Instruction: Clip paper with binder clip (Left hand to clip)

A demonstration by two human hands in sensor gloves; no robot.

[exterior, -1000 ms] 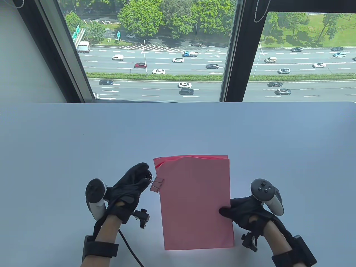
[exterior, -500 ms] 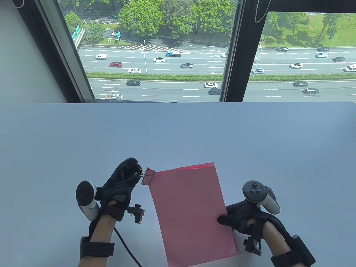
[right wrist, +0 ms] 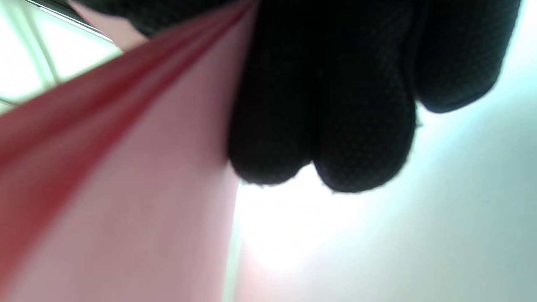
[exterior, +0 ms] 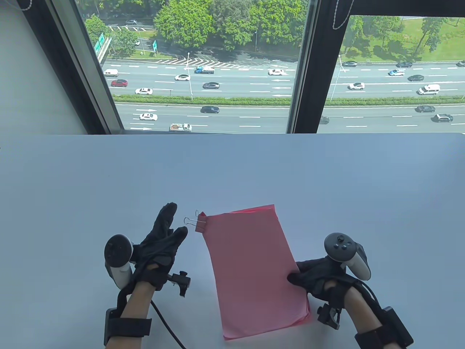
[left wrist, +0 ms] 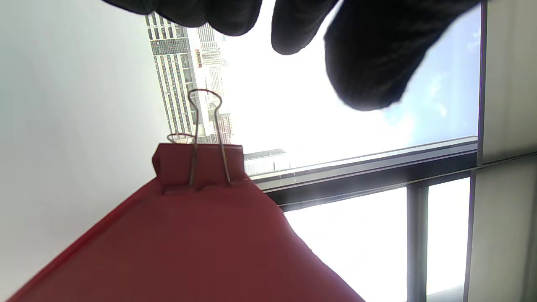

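A stack of pink paper is held tilted above the white table. A red binder clip with wire handles is clamped on the paper's far left corner; it also shows in the left wrist view on the paper. My left hand is open just left of the clip, its fingers spread and apart from it. My right hand grips the paper's right edge, its fingers pressed on the sheets.
A window with a dark frame runs behind the table's far edge, showing a road below. A black cable trails from my left wrist toward the near edge.
My left hand has let go of the clip's handles and opened, drawing back slightly. The clip stays clamped on the paper corner. The paper has shifted a little in my right hand.
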